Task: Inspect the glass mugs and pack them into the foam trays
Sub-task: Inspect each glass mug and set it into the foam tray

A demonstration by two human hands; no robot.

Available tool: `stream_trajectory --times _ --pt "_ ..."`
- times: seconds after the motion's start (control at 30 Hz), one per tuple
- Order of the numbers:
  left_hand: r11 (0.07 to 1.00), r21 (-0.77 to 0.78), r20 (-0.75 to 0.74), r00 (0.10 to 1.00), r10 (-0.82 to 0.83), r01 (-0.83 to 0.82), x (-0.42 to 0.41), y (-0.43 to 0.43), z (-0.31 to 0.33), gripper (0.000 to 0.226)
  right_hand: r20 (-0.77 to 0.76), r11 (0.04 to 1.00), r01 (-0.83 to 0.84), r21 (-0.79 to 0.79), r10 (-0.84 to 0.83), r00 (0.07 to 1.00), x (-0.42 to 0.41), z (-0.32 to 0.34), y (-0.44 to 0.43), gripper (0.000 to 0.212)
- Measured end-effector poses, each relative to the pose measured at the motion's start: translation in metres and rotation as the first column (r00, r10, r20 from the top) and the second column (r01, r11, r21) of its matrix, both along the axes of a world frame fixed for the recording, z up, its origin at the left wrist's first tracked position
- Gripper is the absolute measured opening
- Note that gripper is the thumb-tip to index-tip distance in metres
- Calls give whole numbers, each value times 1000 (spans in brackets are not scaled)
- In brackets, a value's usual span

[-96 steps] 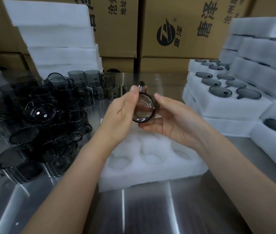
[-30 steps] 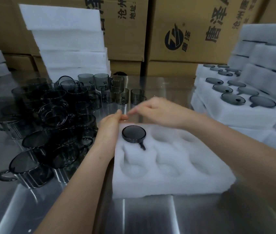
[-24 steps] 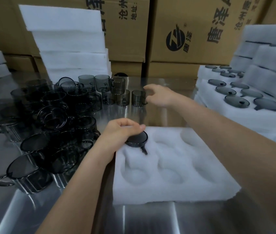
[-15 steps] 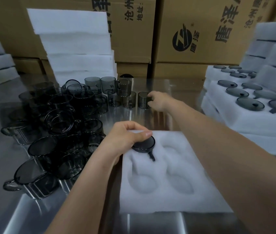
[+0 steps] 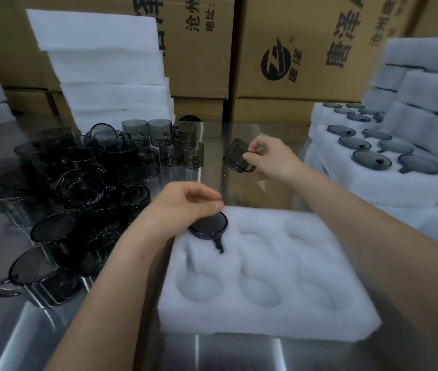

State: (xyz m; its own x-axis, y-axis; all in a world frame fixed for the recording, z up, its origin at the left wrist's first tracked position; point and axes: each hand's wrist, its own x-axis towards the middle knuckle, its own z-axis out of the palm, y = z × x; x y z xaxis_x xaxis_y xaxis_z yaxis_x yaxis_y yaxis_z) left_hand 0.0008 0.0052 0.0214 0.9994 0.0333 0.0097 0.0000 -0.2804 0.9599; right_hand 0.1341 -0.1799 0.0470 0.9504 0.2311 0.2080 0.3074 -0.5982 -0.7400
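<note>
Glass mug [image 5: 208,224] seated in the far-left pocket of the foam tray [image 5: 266,325], its handle pointing toward the tray's near edge. The left hand [image 5: 183,207] lies over the tray's far-left corner, and its thumb and curled fingers hold the far rim of this mug. The tray's other five pockets show only white foam.

A second mug [image 5: 235,159] is held tilted above the bench [image 5: 25,330], beyond the tray's far edge. The right hand [image 5: 268,159] grips it from the right, with fingers and thumb curled round its wall and handle. The two hands are apart, the right one farther from the tray's near edge than the left.

Left of the tray, loose mugs [image 5: 78,183] of smoky grey glass lie heaped on the bench, some on their sides. A short row of upright mugs [image 5: 159,135] stands beyond the tray's far-left corner. Right of the tray, filled trays [image 5: 346,188] are stacked, each showing dark round mug faces set in foam. Beyond the heap rises a stack of plain foam sheets [image 5: 105,62].

Cardboard cartons [image 5: 306,84] form the wall behind the tray. The right carton bears a round black logo and the large characters "唐泽". The left carton reads "沧州" and "地址:"; the other print is cut off or too blurred to read.
</note>
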Motion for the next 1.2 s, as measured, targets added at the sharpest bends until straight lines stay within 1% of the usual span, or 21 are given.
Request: stream_trajectory --times 0.03,0.07,0.13,0.17,0.2,0.27,0.37,0.47,0.53,0.57,0.6,0.67,0.7,0.73,0.8,0.87,0.9,1.0,1.07,1.1,1.2 --pt "996 77 53 998 29 -33 -1 -3 2 5 -39 993 1 114 3 999 -11 3 -4 18" --pt "984 166 99 994 50 -66 -1 -7 2 10 -81 972 -2 233 21 997 -22 6 -8 18" --pt "924 370 118 991 58 -98 -4 -16 1 25 -155 908 10 419 61 986 -47 11 -13 18" --pt "885 455 100 993 56 -96 -4 -19 0 30 -186 881 19 473 79 979 -59 14 -14 18" --pt "856 509 78 995 55 -88 -4 -21 -1 33 -216 860 27 510 98 972 -69 15 -16 17" --pt "834 544 70 996 64 -92 -3 -22 -2 36 -262 832 32 553 138 955 -86 17 -16 14" --pt "825 551 105 991 78 -123 -3 -21 -1 35 -294 815 35 578 168 941 -100 16 -12 15" --pt "808 579 99 993 67 -112 -5 -24 0 35 -283 801 41 597 163 945 -105 9 -5 16" --pt "823 558 90 993 69 -108 -5 -24 0 36 -269 792 32 610 169 948 -106 4 -6 17" --pt "844 526 84 994 74 -107 -6 -24 0 42 -255 792 19 611 174 951 -106 1 -7 16" --pt "863 494 89 993 73 -108 -7 -23 0 55 -236 792 1 611 181 955 -106 0 -9 16" --pt "869 477 165 985 58 -132 -9 -22 1 82 -193 786 -41 617 202 960 -104 -3 -12 14" --pt "868 472 223 973 53 -156 -10 -23 3 91 -175 779 -60 624 214 961 -103 -4 -13 14" --pt "875 451 272 961 51 -174 -10 -24 6 98 -155 772 -78 631 224 962 -103 -4 -14 15" --pt "905 392 337 941 26 -166 -11 -27 10 103 -101 776 -126 618 238 966 -103 -6 -15 15" --pt "913 387 369 929 -27 -128 -11 -33 11 105 -30 795 -177 580 239 971 -105 -7 -15 10" --pt "911 395 378 925 -45 -117 -12 -36 11 105 -4 794 -196 575 242 970 -106 -7 -15 11" --pt "924 362 401 915 -32 -126 -14 -41 13 100 -8 755 -215 619 280 960 -108 -7 -14 40" --pt "933 333 434 901 -22 -138 -16 -42 15 86 9 780 -234 581 281 960 -108 -7 -14 48" --pt "934 324 450 893 -16 -147 -16 -43 16 80 25 796 -247 553 281 959 -108 -8 -14 48" --pt "927 331 492 871 -9 -177 -18 -43 17 66 32 793 -264 548 296 955 -109 -9 -13 41"
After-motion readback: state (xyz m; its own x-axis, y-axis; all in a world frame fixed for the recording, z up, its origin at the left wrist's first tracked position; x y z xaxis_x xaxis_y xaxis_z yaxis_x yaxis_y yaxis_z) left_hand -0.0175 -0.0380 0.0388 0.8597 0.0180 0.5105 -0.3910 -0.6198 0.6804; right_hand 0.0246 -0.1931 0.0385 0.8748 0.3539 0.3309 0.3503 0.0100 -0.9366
